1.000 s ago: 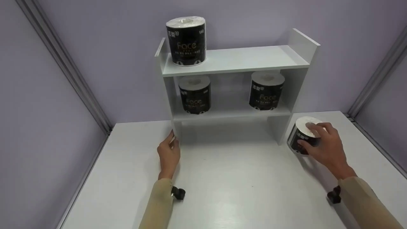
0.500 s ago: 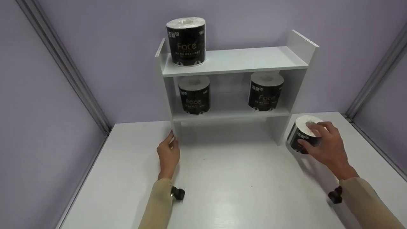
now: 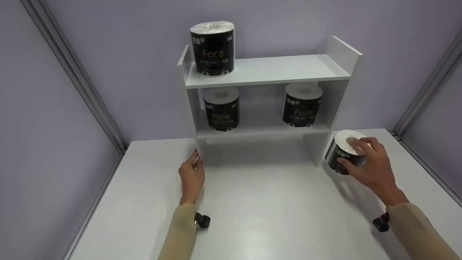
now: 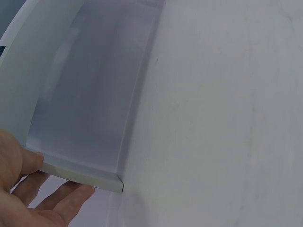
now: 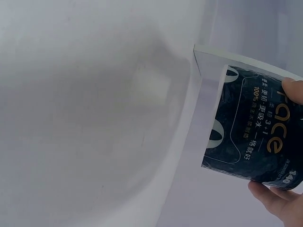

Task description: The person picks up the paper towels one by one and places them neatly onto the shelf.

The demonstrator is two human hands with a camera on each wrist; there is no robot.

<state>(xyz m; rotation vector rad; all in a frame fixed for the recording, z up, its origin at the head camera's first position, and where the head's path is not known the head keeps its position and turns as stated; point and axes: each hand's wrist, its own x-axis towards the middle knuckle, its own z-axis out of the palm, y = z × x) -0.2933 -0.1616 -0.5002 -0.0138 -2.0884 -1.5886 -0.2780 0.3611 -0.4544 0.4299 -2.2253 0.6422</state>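
Note:
A white two-tier shelf [image 3: 285, 68] stands at the back of the white table. My left hand [image 3: 192, 177] pinches the front edge of its left side panel [image 4: 85, 177] low down, thumb on one face and fingers on the other. Beside the shelf's right panel, my right hand [image 3: 375, 171] grips a toilet paper roll [image 5: 246, 125] in a black "Face" wrapper. The roll is upright in the head view and looks just above the table, thumb at its side and a finger over the white top. Its far side is hidden.
One wrapped toilet roll [image 3: 213, 54] stands at the left of the upper shelf. On the lower shelf are a left roll [image 3: 222, 115] and a right roll [image 3: 301, 110]. A lilac wall [image 3: 288, 21] rises behind the table [image 3: 252, 213], with side panels left and right.
The roll in my right hand has risen very slightly. The left hand keeps its place on the shelf panel. The head view has shifted a little.

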